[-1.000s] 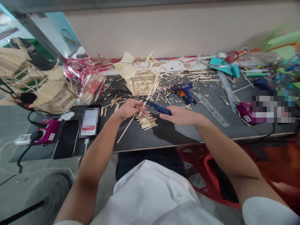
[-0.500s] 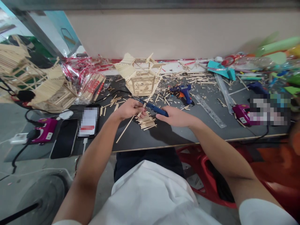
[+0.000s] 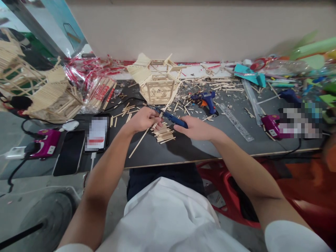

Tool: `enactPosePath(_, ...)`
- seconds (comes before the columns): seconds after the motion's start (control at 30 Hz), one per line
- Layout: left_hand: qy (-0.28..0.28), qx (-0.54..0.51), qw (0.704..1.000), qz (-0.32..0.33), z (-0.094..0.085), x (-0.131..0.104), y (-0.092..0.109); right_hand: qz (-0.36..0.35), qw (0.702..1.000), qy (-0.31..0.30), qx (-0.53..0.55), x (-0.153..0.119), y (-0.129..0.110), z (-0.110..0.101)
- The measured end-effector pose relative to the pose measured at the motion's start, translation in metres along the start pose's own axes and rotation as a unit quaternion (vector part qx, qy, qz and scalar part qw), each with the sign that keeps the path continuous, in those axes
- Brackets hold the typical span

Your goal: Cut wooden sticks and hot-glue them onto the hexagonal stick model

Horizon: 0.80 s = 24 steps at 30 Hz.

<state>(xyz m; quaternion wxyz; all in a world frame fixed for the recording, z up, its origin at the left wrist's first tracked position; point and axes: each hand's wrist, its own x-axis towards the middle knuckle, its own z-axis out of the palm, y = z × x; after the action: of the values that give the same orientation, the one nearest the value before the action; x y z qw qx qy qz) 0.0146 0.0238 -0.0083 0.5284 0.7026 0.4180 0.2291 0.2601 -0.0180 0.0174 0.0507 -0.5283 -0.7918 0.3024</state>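
My left hand (image 3: 146, 119) pinches a long thin wooden stick (image 3: 138, 143), which slants down toward the table's front edge. In my right hand (image 3: 196, 128) are the blue handles of a cutting tool (image 3: 173, 119); its jaws point left and meet the stick near my left fingertips. Just below the tool lies a pile of short cut sticks (image 3: 164, 134). Behind my hands stands a lantern-like frame of wooden sticks (image 3: 159, 89).
A blue glue gun (image 3: 208, 101) and a clear ruler (image 3: 236, 123) lie to the right. Two phones, one dark (image 3: 69, 152) and one lit (image 3: 97, 133), lie left beside a purple power strip (image 3: 48, 143). Another stick structure (image 3: 51, 98) stands at the far left.
The camera view has shifted slightly. Both hands keep nearly the same place and hold on the stick and the tool.
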Motion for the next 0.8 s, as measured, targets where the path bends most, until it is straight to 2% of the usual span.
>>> enactPosePath(0.27, 0.003, 0.028, 1.0, 0.0, 0.0, -0.003, 0.007, 0.012, 0.995, 0.091, -0.042, 0.001, 0.006, 0.02)
enactPosePath(0.5, 0.011, 0.035, 0.998, -0.042, 0.001, -0.005, 0.015, 0.054, 0.987, 0.079, -0.132, 0.002, 0.0, 0.019)
enactPosePath(0.8, 0.019, 0.0, 0.998, -0.052, 0.001, -0.004, 0.012, 0.037, 0.986, 0.092, -0.134, 0.006, 0.007, 0.026)
